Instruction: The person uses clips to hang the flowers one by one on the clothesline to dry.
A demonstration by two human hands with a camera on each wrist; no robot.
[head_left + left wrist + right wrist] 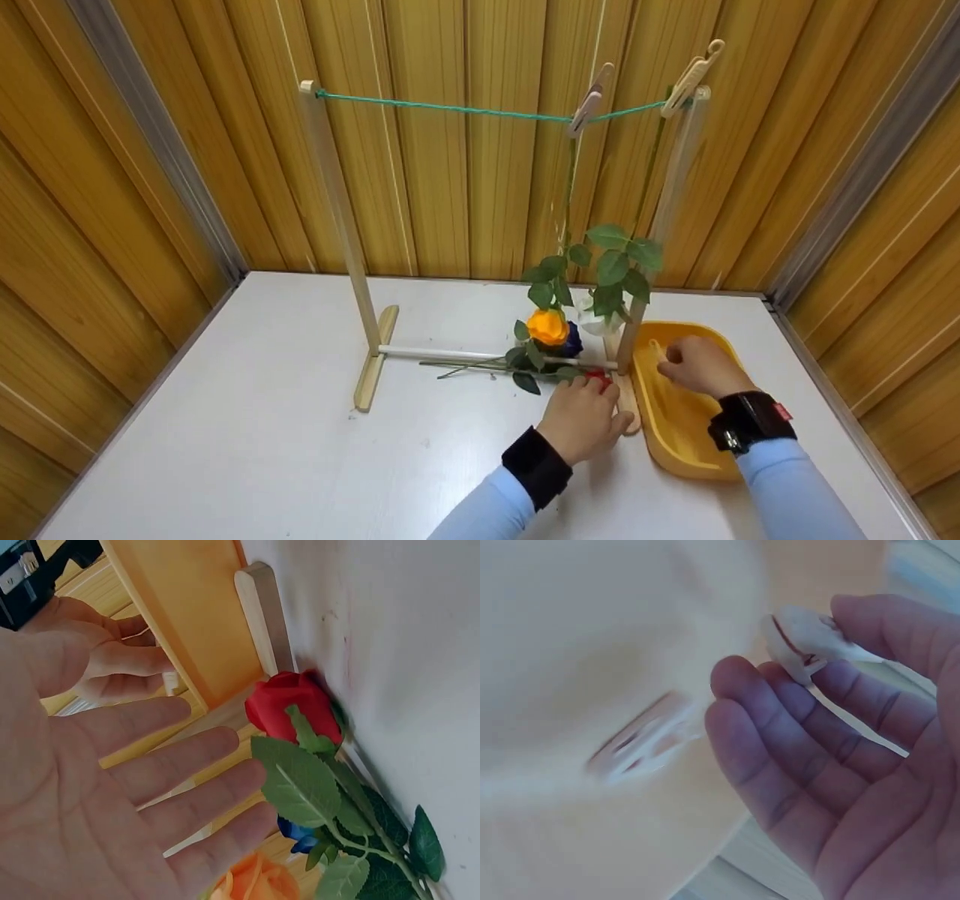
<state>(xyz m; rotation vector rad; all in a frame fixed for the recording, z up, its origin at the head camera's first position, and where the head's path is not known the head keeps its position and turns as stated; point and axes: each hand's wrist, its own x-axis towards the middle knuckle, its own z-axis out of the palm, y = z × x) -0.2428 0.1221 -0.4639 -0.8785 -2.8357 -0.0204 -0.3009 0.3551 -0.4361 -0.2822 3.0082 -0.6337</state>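
My right hand (705,367) is over the yellow tray (671,457) and pinches a pale clothespin (795,634) between thumb and fingers. Another clothespin (645,739) lies in the tray, blurred in the right wrist view. My left hand (581,420) reaches low over the table beside a red rose (292,709), fingers extended and palm bare. That rose lies on the table with its leafy stem pointing left. From a green line (480,110), an orange rose (548,327) and a white flower (600,319) hang head down by clothespins (585,112).
A wooden frame carries the line, with a left post (341,217), a right post (679,187) and a low crossbar (442,352). A dark blue flower (572,341) shows behind the orange rose. Wood-grain panels (495,195) enclose the white table (262,450).
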